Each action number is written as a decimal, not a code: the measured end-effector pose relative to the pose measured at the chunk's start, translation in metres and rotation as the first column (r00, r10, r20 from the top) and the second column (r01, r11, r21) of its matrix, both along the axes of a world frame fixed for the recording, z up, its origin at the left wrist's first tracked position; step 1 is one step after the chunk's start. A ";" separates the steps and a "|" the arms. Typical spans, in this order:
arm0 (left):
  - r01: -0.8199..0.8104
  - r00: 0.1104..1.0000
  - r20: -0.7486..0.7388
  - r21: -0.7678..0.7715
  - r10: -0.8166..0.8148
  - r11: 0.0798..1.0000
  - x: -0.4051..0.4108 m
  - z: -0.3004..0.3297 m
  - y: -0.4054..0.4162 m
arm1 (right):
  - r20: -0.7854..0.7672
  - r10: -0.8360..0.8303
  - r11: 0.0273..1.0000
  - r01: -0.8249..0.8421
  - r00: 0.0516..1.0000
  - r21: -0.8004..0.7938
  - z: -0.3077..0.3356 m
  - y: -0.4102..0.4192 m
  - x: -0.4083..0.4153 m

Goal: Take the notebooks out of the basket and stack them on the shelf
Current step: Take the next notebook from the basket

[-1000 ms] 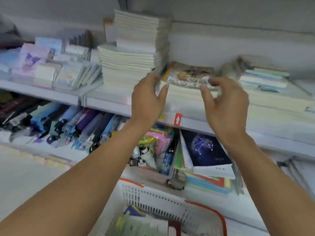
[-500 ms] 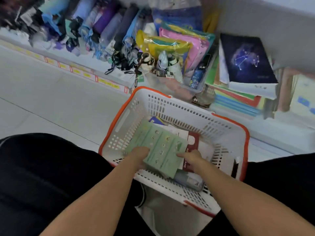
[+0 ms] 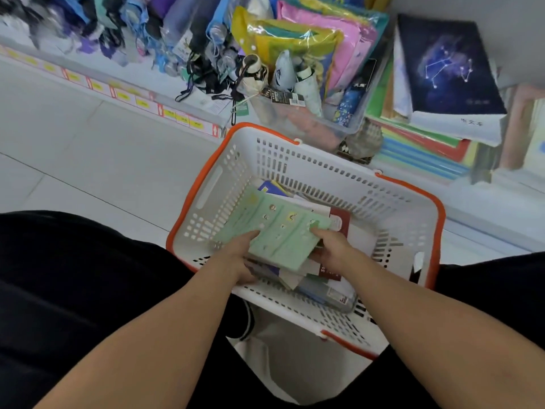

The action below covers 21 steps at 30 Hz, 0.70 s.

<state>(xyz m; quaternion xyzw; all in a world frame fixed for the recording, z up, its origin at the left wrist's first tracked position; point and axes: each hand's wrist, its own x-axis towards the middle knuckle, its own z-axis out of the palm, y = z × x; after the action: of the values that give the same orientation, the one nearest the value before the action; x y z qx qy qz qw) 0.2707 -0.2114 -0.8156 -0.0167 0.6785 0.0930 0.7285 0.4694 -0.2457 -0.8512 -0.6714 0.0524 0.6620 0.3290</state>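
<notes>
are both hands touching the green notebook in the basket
Touching. The head view shows the left hand gripping the green notebook at its near left edge and the right hand at its right corner, inside the basket.

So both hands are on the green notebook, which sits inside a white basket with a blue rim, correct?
Not quite: the rim is orange, not blue. In the head view the left hand and right hand do hold the green notebook, and it is inside the white basket, on top of other items.
</notes>
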 end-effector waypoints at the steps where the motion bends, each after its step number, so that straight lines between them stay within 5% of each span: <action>1: -0.048 0.999 0.019 0.012 0.047 0.999 0.002 -0.001 0.000 | -0.043 -0.074 0.997 0.076 0.996 0.034 0.002 0.002 0.002; 4: -0.206 0.973 0.139 0.144 0.186 0.968 0.013 0.006 0.003 | -0.081 0.024 0.997 -0.018 0.996 0.077 0.013 0.003 0.011; 6: -0.195 0.980 0.084 0.226 0.181 0.954 0.025 0.012 0.005 | -0.024 0.068 0.998 -0.068 0.997 0.019 0.011 0.001 0.019; 8: -0.081 0.995 -0.032 0.271 0.093 0.959 0.035 0.015 0.003 | 0.233 0.068 0.993 -0.043 0.970 -0.110 0.001 -0.003 0.030; 10: 0.060 0.985 -0.173 0.301 -0.008 0.952 0.039 0.016 0.000 | 0.485 0.220 0.957 -0.092 0.846 -0.274 -0.018 -0.014 0.043; 15: 0.482 0.787 -0.598 0.446 -0.150 0.754 0.044 0.021 -0.013 | 0.211 0.123 0.969 -0.071 0.970 -0.237 -0.052 -0.028 0.044; 21: 0.460 0.753 -0.658 0.521 -0.004 0.719 0.034 0.039 -0.005 | 0.491 0.161 0.987 -0.139 0.856 -0.083 0.004 -0.011 0.030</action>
<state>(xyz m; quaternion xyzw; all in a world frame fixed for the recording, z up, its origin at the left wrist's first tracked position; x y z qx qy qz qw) 0.3050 -0.2162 -0.7761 0.3615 0.7956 0.2266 0.4301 0.4990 -0.2562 -0.8477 -0.8281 -0.0717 0.4895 0.2638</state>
